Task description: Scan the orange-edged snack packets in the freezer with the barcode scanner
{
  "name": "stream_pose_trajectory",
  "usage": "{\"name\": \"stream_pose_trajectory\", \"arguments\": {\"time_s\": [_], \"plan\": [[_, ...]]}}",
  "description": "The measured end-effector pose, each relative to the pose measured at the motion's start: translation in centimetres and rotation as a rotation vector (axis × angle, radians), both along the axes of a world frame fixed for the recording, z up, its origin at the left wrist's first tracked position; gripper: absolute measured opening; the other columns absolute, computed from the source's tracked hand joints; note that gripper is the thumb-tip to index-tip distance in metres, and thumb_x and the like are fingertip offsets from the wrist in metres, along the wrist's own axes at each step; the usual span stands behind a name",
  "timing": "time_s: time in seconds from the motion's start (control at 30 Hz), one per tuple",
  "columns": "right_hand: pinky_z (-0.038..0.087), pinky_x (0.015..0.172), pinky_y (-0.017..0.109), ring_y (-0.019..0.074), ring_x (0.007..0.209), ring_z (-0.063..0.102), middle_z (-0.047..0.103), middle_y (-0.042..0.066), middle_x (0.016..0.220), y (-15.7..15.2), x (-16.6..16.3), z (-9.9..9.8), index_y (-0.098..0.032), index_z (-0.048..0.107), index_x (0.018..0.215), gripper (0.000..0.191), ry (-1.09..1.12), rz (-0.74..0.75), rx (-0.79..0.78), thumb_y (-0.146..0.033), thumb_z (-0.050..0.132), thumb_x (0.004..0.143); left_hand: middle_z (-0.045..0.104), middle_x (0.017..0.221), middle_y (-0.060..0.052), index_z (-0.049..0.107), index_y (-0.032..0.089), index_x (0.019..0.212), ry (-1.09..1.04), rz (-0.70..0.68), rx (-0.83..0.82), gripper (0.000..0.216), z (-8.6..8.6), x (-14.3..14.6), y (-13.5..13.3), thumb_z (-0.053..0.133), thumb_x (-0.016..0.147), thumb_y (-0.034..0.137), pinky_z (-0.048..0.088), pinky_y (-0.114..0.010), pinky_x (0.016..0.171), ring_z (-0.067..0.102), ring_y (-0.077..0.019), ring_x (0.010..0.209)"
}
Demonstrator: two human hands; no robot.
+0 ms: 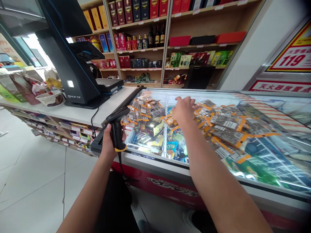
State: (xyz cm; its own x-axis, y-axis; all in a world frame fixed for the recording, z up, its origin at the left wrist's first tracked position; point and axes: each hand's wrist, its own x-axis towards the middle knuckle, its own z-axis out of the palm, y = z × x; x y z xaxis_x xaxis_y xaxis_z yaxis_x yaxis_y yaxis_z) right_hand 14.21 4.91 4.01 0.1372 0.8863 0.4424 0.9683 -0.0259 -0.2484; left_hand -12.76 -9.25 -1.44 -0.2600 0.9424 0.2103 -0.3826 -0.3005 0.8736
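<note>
My left hand (108,142) is closed around the grip of a black and yellow barcode scanner (118,131), held over the freezer's left front corner with its head upward. My right hand (185,110) hovers over the glass top of the chest freezer (155,161), fingers bent and slightly apart, with nothing visible in them. An orange-edged packet (170,121) lies just left of that hand. To its right spreads a large heap of similar packets (225,124) with barcode labels. A smaller pile of packets (142,110) lies on the glass at the left, behind the scanner.
A black point-of-sale terminal (77,71) stands on the white counter (89,111) at left, beside a paper bowl (51,98) and snack bags. Shelves (143,48) of boxes and bottles line the back. Frozen goods (153,132) show through the glass. The scanner's cord (120,161) hangs down.
</note>
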Motion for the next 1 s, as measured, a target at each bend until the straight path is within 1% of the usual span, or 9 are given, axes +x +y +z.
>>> {"name": "stream_pose_trajectory", "arguments": {"time_s": [0.13,0.2,0.3,0.4,0.67,0.77,0.83,0.93,1.0], "plan": [[0.047,0.107,0.048,0.0354,0.129,0.055,0.065,0.018,0.138,-0.8,-5.8,-2.4,-0.02,0.068,0.141,0.041,-0.022,0.441,-0.066,-0.027,0.057,0.103,0.071,0.079,-0.005,0.072,0.014,0.102,0.026,-0.037,0.01,0.056,-0.4,0.5,0.0,0.066,0.085,0.067,0.036,-0.024,0.042,0.05,-0.0095,0.045],[0.046,0.11,0.048,0.0363,0.135,0.053,0.063,0.016,0.146,-0.8,-8.1,-3.7,-0.02,0.062,0.149,0.048,-0.061,0.517,-0.128,-0.027,0.058,0.102,0.073,0.081,-0.006,0.072,0.014,0.104,0.065,-0.054,0.021,0.057,-0.7,0.5,0.0,0.066,0.086,0.067,0.036,-0.024,0.041,0.051,-0.01,0.046],[0.046,0.11,0.049,0.0363,0.134,0.054,0.063,0.016,0.147,-0.1,-9.2,-5.1,-0.02,0.056,0.157,0.056,-0.045,0.511,-0.172,-0.014,0.047,0.102,0.073,0.08,-0.007,0.071,0.013,0.104,0.095,-0.073,0.015,0.058,-1.0,0.4,0.0,0.063,0.089,0.068,0.035,-0.023,0.04,0.052,-0.0102,0.046],[0.046,0.108,0.048,0.0355,0.128,0.058,0.067,0.018,0.14,0.9,-8.3,-5.6,-0.019,0.063,0.15,0.058,0.006,0.498,-0.149,-0.005,0.038,0.101,0.072,0.077,-0.007,0.071,0.012,0.097,0.101,-0.075,0.001,0.058,-1.0,0.4,0.0,0.062,0.089,0.069,0.035,-0.022,0.039,0.052,-0.0101,0.045],[0.049,0.102,0.04,0.0313,0.113,0.067,0.071,0.015,0.13,0.9,-6.4,-4.4,-0.018,0.076,0.125,0.035,0.214,0.487,-0.014,-0.018,0.057,0.096,0.074,0.08,-0.008,0.07,0.013,0.095,0.116,-0.075,0.01,0.057,-0.9,0.6,-0.2,0.064,0.088,0.069,0.036,-0.024,0.038,0.054,-0.0116,0.046],[0.05,0.097,0.037,0.0276,0.105,0.068,0.072,0.013,0.122,0.8,-5.8,-3.6,-0.019,0.073,0.112,0.028,0.428,0.483,0.119,-0.018,0.05,0.097,0.07,0.072,-0.007,0.07,0.013,0.095,0.138,-0.088,0.009,0.057,-1.1,0.3,-0.2,0.06,0.091,0.069,0.035,-0.023,0.039,0.053,-0.012,0.045],[0.051,0.092,0.035,0.0246,0.096,0.066,0.072,0.009,0.105,1.0,-5.4,-3.0,-0.022,0.067,0.095,0.023,0.661,0.454,0.172,-0.017,0.045,0.097,0.067,0.066,-0.005,0.07,0.013,0.094,0.156,-0.109,0.002,0.058,-1.2,0.2,-0.2,0.057,0.093,0.069,0.035,-0.023,0.04,0.052,-0.0126,0.045],[0.052,0.078,0.032,0.0204,0.076,0.061,0.057,0.001,0.075,1.2,-5.2,-2.3,-0.026,0.05,0.077,0.019,1.196,0.44,0.06,-0.017,0.043,0.092,0.068,0.069,-0.007,0.07,0.013,0.097,0.172,-0.14,0.01,0.057,-1.3,0.1,-0.3,0.057,0.093,0.068,0.034,-0.023,0.041,0.054,-0.013,0.046],[0.051,0.069,0.03,0.0182,0.067,0.055,0.047,-0.002,0.068,1.0,-5.1,-1.9,-0.027,0.042,0.074,0.016,1.555,0.55,-0.1,-0.018,0.048,0.087,0.071,0.075,-0.009,0.07,0.012,0.099,0.192,-0.177,0.018,0.058,-1.2,0.1,-0.4,0.058,0.093,0.069,0.035,-0.024,0.041,0.055,-0.013,0.047]]}}
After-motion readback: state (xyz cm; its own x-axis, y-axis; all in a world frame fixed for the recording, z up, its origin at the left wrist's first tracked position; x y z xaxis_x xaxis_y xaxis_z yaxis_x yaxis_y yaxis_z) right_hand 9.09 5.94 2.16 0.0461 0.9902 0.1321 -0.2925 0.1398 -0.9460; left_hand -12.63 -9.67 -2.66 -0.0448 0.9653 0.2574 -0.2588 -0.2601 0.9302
